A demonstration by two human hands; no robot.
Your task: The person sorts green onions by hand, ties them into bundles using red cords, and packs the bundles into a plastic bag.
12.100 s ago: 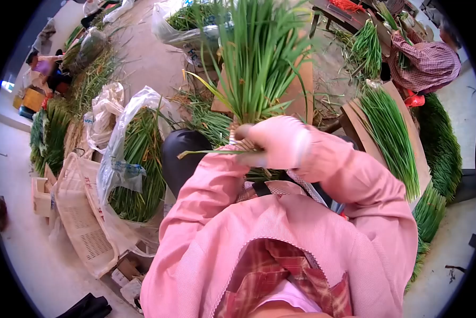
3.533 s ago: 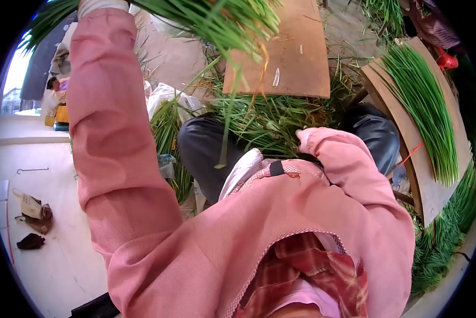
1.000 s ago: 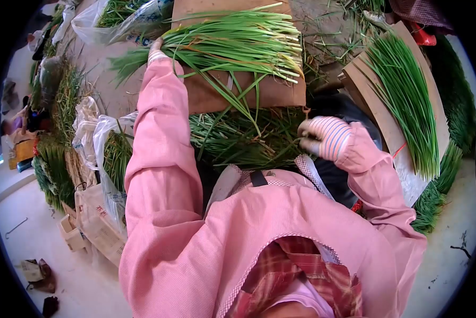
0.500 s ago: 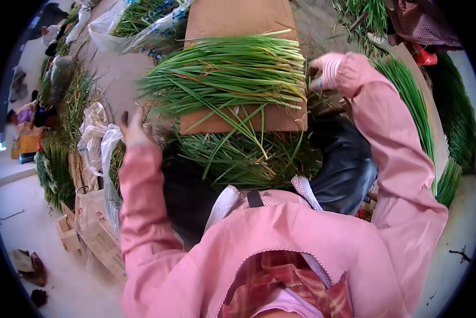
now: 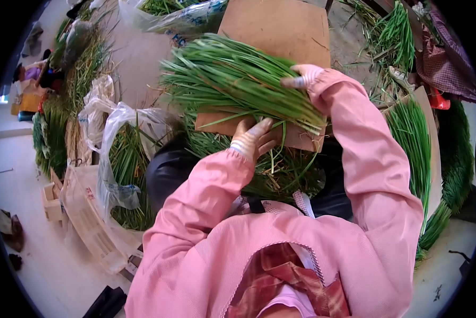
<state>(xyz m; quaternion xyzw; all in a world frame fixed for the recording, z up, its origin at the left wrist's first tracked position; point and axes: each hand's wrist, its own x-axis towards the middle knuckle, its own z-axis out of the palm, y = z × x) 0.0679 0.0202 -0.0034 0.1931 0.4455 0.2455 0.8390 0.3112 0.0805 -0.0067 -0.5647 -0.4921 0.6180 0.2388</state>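
Observation:
A thick bunch of garlic chives (image 5: 238,79) lies slantwise over the brown board (image 5: 275,26) in front of me. Its leafy tips point to the upper left and its pale stalk ends to the lower right, where they are blurred. My right hand (image 5: 304,77) is closed over the far side of the bunch, close to the stalk ends. At the near edge, my left hand (image 5: 252,139) grips the bunch from below, its fingers partly under the leaves. Both hands wear light striped coverings on the fingers or palm. Loose leaves hang off the board's front edge.
Loose leaves (image 5: 280,175) are heaped between my knees. On the left stand a plastic bag of greens (image 5: 126,153) and a pale crate (image 5: 97,212). Long chives (image 5: 410,143) lie at the right, with another bunch (image 5: 397,37) farther back. A person (image 5: 33,74) is at the far left.
Both hands have come in from either side and taken hold of the bunch. The bunch has turned, its stalk ends swinging towards me. The whole view has shifted a little.

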